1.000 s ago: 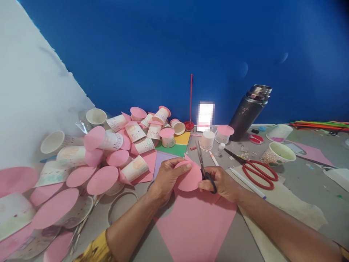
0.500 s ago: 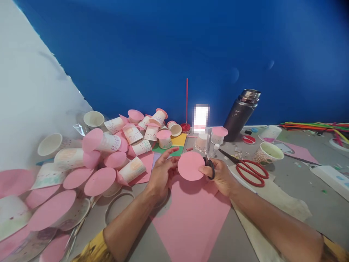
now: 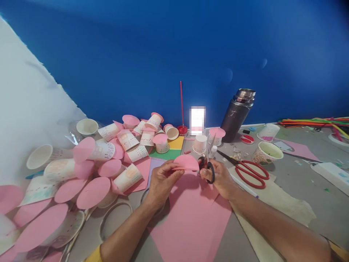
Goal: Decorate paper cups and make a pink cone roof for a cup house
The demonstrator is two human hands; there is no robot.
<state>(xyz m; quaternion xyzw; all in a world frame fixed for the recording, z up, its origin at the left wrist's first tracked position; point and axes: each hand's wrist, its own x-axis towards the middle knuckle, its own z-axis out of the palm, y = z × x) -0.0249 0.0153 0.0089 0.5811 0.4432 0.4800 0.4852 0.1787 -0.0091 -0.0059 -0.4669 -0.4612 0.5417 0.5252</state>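
A pink paper circle (image 3: 187, 162), now bent over so that only its upper part shows as a half-round, is pinched at its left edge by my left hand (image 3: 163, 180). My right hand (image 3: 218, 178) holds a pair of black-handled scissors (image 3: 210, 173), blades pointing up and away, close to the circle's right side. Whether the right fingertips touch the paper I cannot tell. Beneath both hands lies a large sheet of pink paper (image 3: 191, 222) on the grey table. A white paper cup (image 3: 200, 144) stands upside down just beyond the hands.
Paper cups with pink discs (image 3: 94, 193) are heaped at the left. Red-handled scissors (image 3: 252, 173) lie to the right, near a green-lined cup (image 3: 267, 152). A dark flask (image 3: 238, 116) leans by the blue wall. Two rings (image 3: 116, 222) lie at the left forearm.
The pink circle has gone from flat and facing me to bent over. My left fingers, earlier spread beside it, have closed on its edge. The right hand still holds the scissors.
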